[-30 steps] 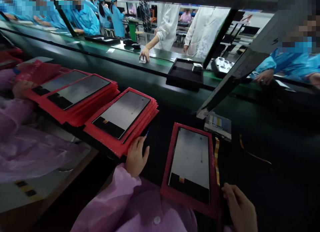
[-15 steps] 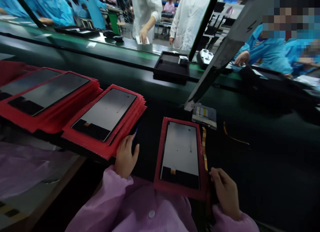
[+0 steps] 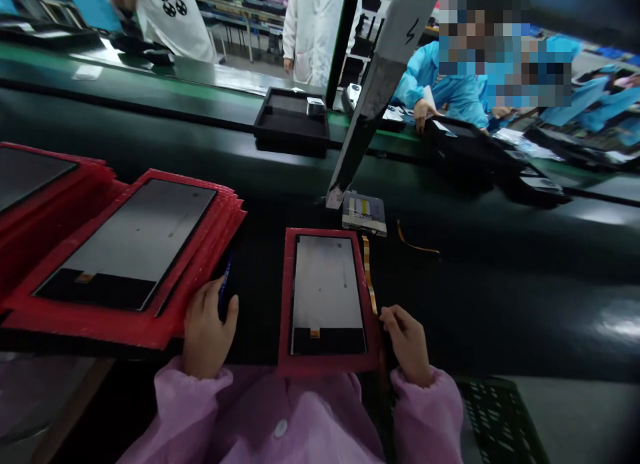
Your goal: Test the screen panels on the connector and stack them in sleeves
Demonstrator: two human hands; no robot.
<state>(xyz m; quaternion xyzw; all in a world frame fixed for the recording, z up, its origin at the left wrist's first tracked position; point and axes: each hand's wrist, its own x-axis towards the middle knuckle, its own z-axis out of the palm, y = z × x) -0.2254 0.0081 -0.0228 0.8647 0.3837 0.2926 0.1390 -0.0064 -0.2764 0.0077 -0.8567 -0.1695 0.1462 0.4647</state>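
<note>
On the dark work surface before me lies a flat display panel (image 3: pixel 327 284), grey with a black lower band and a small orange tab, on a red sheet (image 3: pixel 327 367). A gold flex cable (image 3: pixel 369 271) runs along its right edge. My right hand (image 3: pixel 406 341) is closed in a pinch at the cable's lower end. To the left, my left hand (image 3: pixel 209 331) rests against a stack of red sleeves (image 3: pixel 165 311), thumb spread from the fingers. Its fingertips lie beside a thin blue pen-like tool (image 3: pixel 227 274). Another display panel (image 3: pixel 135 241) tops that stack.
A metal block (image 3: pixel 364 213) stands behind the panel, by the foot of a slanted post (image 3: pixel 373 91). A thin orange strip (image 3: pixel 415 244) lies to the right. Beyond are a black tray (image 3: pixel 293 114), a green-edged conveyor (image 3: pixel 200 97) and co-workers in blue and white coats.
The view has swung right, so everything sits further left. My hands keep nearly the same places beside the panel and stack. A white-coated person's hand over the conveyor is gone from its earlier spot.
</note>
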